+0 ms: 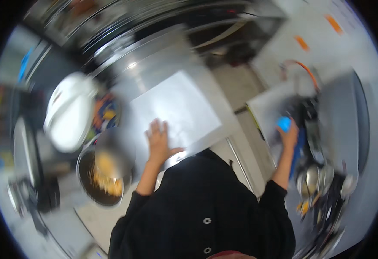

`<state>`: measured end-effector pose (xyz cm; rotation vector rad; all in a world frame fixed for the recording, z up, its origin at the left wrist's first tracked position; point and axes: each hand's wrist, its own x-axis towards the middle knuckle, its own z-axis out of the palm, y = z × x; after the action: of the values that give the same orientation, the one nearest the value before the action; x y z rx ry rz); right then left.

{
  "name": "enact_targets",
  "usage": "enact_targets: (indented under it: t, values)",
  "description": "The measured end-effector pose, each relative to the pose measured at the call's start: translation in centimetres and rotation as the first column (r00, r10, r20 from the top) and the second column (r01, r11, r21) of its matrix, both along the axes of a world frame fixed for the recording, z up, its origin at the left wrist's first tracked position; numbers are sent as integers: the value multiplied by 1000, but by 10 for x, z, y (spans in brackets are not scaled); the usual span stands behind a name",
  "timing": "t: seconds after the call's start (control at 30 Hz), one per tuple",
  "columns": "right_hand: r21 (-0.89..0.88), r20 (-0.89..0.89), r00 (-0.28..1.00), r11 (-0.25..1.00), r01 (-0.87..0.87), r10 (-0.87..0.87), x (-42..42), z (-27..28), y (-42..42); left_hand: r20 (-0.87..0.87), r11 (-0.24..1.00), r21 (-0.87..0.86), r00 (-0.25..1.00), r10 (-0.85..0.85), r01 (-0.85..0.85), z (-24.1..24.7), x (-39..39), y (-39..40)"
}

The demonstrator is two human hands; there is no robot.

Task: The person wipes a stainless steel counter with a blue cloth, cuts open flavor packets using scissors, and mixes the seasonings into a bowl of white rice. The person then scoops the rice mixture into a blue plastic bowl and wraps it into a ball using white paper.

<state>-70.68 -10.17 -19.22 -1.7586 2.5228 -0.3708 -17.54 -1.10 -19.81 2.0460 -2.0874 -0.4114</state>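
Note:
My left hand [158, 144] lies spread, fingers apart, on the near left part of a white sheet [179, 110], which covers part of a steel worktop [137, 81]. My right hand [290, 134], out to the right over another counter, is closed around a small bright blue object [284, 124]; blur hides what it is. Left of my left hand stand a round metal bowl [115, 149] with something yellow in it and, partly under it, a deep metal pan [101, 194] holding yellow-orange pieces of food [106, 183].
At the left are a white container [69, 113] and a bowl of mixed coloured pieces [106, 113]. Ladles [309, 179] and other utensils lie at the right, near a large grey metal panel [341, 119]. A gap with floor [241, 84] separates the two counters.

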Motion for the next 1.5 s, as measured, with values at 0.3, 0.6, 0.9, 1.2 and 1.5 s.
enact_targets:
  t: [0.3,0.6,0.9,1.2,1.5]
  values:
    - [-123,587,687,886,-448,429,198,47,-60,50,972,-83,973,224,-219,1,11,36]
    - [-269,470,180,334,-903,864,417,60,-81,117,962,20,956,270,-274,17,19,51]
    - [-52,161,-1,8,-999,987,472,15,-57,77,897,64,898,433,-438,15,18,82]
    - [106,971,94,-44,-993,221,597,75,35,-21,872,53,872,489,-487,3,14,96]
    - [-215,786,-204,-52,-975,584,605,86,42,-223,867,-1,846,485,-498,-11,19,91]
